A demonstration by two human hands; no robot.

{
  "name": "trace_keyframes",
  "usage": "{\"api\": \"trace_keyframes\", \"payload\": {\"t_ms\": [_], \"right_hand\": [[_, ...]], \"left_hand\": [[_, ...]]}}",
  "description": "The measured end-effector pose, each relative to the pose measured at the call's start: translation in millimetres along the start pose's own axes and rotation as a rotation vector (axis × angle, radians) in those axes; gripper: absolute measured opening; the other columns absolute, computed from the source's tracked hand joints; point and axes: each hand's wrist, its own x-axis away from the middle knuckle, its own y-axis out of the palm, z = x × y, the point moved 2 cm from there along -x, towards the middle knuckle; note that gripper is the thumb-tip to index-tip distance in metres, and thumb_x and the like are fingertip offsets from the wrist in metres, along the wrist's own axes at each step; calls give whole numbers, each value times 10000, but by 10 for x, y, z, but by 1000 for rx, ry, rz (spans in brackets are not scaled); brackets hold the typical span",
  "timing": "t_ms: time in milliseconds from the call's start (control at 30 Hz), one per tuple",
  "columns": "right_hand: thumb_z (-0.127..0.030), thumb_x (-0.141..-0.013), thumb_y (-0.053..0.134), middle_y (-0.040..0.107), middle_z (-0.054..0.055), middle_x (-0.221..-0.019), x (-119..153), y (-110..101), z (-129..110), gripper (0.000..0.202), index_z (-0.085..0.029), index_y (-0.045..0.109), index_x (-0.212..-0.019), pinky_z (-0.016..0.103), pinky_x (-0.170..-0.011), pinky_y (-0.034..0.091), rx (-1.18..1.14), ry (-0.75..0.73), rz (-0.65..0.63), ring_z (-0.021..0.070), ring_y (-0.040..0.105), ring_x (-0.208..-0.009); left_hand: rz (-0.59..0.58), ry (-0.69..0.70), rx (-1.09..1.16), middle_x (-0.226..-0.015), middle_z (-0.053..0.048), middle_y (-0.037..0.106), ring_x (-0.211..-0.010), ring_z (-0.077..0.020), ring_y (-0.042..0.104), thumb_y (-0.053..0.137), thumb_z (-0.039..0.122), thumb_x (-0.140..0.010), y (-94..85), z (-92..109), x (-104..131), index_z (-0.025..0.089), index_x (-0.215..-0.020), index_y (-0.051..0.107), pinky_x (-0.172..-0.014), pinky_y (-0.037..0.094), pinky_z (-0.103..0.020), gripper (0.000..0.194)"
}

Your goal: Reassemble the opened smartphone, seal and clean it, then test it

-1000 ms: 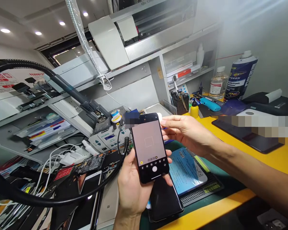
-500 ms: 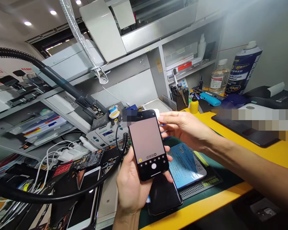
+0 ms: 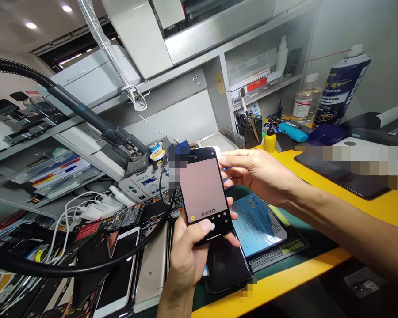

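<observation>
A black phone [image 3: 204,190] stands tilted in the middle, its screen lit with a camera view of a plain pinkish area. My left hand [image 3: 189,251] is wrapped round its lower part, the thumb on the screen by the round white button. My right hand [image 3: 248,170] is at the phone's top right corner, thumb and index finger pinched on a small white thing [image 3: 216,152] behind that corner. Below lies a second phone with a dark screen [image 3: 228,265]. Beside it a blue packet [image 3: 257,225] rests on a dark perforated mat.
Phones and parts crowd the left, crossed by a black cable [image 3: 86,269]. A grey station [image 3: 149,181] stands behind. At the right are a yellow bottle [image 3: 269,140], a clear bottle [image 3: 305,99], a spray can [image 3: 343,88] and a dark tablet-like slab [image 3: 338,179].
My left thumb has moved from the phone's left side onto the lower screen beside the round button. The camera view has shifted slightly.
</observation>
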Motion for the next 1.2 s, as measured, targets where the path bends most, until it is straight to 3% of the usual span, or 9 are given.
{"api": "trace_keyframes", "payload": {"t_ms": [67,267,533,767,1000,1200], "right_hand": [[-167,-841,722,728,59,-869,9,6,9,48,-131,750,-826,212,-584,550,10,-7,-10,112,633,-663],[-201,-840,744,747,75,-894,25,-7,36,79,-136,775,-870,216,-601,552,18,-18,-31,117,643,-681],[-201,-825,754,744,85,-907,31,8,16,66,-144,775,-851,218,-591,547,23,-11,-16,124,633,-672],[-211,-814,762,733,70,-870,20,11,19,77,-143,781,-843,214,-578,536,24,-14,-17,120,626,-665],[-209,-816,758,726,68,-890,21,2,24,85,-135,772,-856,217,-587,546,24,-26,-18,124,633,-684],[-232,-792,787,735,70,-883,15,11,21,105,-140,772,-841,219,-580,538,33,-23,-11,120,628,-674]], "left_hand": [[43,23,-105,-1120,-173,739,-897,-323,713,640,194,-825,6,-14,0,118,-1129,692,-543,610,-379,317],[164,22,-192,-1016,-175,745,-736,-260,707,640,237,-869,46,-22,-17,82,-1150,595,-431,586,-317,324],[105,41,-134,-1073,-193,740,-858,-308,720,646,184,-808,-3,-45,0,83,-1134,617,-475,608,-339,343],[123,28,-126,-1062,-197,748,-847,-339,736,614,220,-851,-32,-66,-8,79,-1139,627,-473,609,-361,321],[140,-6,-178,-995,-179,752,-635,-242,711,593,249,-870,12,-22,-7,61,-1063,661,-495,601,-356,278],[130,10,-149,-1045,-190,747,-785,-299,729,571,224,-865,10,-32,-1,71,-1107,630,-494,611,-359,292]]}}
